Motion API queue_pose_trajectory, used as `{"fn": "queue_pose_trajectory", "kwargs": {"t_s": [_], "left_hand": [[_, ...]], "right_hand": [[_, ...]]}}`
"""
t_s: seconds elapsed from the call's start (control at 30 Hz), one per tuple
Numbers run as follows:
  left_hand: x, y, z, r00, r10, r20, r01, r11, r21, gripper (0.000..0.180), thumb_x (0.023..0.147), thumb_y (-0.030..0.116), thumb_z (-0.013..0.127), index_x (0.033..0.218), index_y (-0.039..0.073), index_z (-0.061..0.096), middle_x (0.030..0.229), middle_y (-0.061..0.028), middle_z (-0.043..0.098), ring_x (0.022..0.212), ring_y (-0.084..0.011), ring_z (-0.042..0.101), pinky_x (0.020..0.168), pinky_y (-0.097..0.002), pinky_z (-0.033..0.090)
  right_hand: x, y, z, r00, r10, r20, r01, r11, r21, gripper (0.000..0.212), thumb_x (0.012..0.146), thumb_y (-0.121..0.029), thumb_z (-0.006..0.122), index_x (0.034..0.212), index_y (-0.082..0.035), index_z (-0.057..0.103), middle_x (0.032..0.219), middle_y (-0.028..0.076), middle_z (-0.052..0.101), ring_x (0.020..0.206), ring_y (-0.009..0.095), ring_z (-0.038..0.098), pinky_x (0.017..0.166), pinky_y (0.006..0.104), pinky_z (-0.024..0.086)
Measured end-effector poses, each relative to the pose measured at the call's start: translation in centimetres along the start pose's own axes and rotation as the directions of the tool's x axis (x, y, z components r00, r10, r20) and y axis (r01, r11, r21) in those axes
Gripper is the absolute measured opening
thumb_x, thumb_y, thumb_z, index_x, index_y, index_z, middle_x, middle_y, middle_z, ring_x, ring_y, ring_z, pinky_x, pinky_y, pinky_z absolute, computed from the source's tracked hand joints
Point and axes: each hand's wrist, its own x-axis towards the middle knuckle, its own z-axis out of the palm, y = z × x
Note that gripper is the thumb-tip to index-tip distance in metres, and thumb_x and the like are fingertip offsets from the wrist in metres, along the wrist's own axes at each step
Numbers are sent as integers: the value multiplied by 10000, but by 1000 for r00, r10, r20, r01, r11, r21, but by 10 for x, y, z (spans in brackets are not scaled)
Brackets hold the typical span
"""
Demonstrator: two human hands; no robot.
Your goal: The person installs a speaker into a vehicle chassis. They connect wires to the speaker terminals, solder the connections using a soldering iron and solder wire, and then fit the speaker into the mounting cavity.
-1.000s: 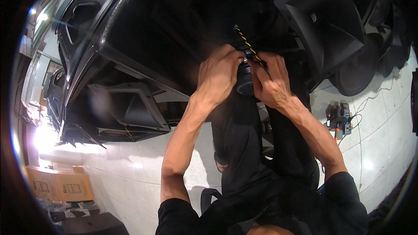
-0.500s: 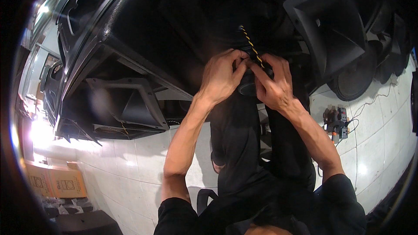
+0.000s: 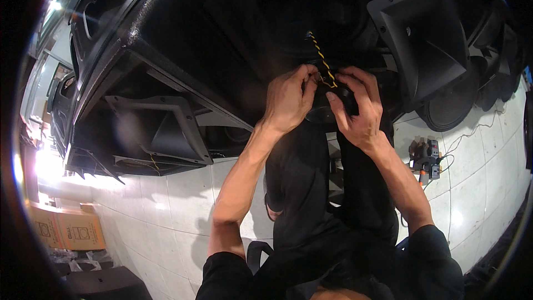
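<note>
A yellow-and-black twisted wire (image 3: 320,55) comes out of the dark speaker cabinet (image 3: 233,39) and runs down between my hands. My left hand (image 3: 290,99) is closed, thumb and fingertips pinching the wire's loose end, where a thin yellow strand loops. On the other side of it, my right hand (image 3: 362,105) has its thumb and fingers apart. A black round part (image 3: 348,99) lies between that thumb and those fingers; whether they press on it is hard to see in the dark. Both hands are above my knees, close to the cabinet's front.
To the right of my hands is a black horn flare (image 3: 425,44), with a round speaker (image 3: 448,103) behind it. A second cabinet with a horn (image 3: 172,128) stands at left. A power strip (image 3: 427,158) with a cord lies on the tiled floor (image 3: 472,189). Cardboard boxes (image 3: 78,230) sit lower left.
My right thumb and fingers have spread and come away from my left fingertips, the hand shifting slightly right. The wire's lower end now shows. My left hand keeps its pinch.
</note>
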Motion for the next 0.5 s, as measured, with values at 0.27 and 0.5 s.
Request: {"fn": "queue_pose_trajectory", "kwargs": {"t_s": [0.27,0.5], "left_hand": [[4,11,-15,975,-177,134,178,984,4,218,965,94,614,1133,-24,686,884,-188,721,755,-236,705,683,-341,518],[-43,13,-25,986,-79,-145,102,982,157,260,943,149,688,1173,32,717,732,-111,678,620,-128,608,586,-278,464]], "right_hand": [[-8,-10,-23,1000,9,8,-8,997,-79,318,791,-12,759,1090,20,654,1144,175,637,1022,332,618,883,380,502],[-67,-5,-87,990,143,6,-138,964,-227,269,820,55,694,1085,56,648,1057,201,661,924,322,650,826,367,519]]}}
